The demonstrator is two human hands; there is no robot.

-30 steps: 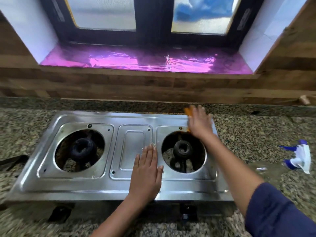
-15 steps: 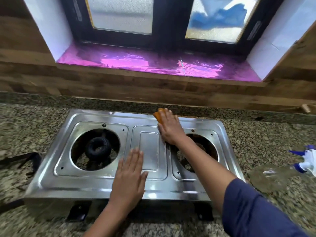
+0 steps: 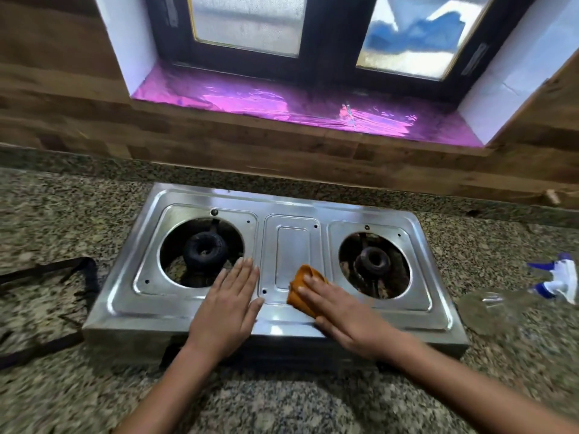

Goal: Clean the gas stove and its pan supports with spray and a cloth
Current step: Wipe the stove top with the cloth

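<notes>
A steel two-burner gas stove (image 3: 291,208) sits on the granite counter with both burner wells bare and no pan supports on them. My left hand (image 3: 227,303) lies flat on the stove's front, just right of the left burner (image 3: 205,247). My right hand (image 3: 340,303) presses a folded orange cloth (image 3: 302,285) onto the front of the centre panel, fingers straight over it. The right burner (image 3: 372,261) lies just past that hand. A clear spray bottle (image 3: 513,297) with a blue-and-white trigger lies on its side on the counter at the right.
A black pan support (image 3: 62,274) lies on the counter left of the stove, partly out of frame. Behind the stove rises a wooden backsplash, and above it a window sill (image 3: 300,111) lined with pink foil. Speckled granite counter (image 3: 282,402) stretches in front.
My right hand has drawn the cloth from the stove's back edge toward me down the centre panel. My left hand has stayed flat on the front, ending left of the panel.
</notes>
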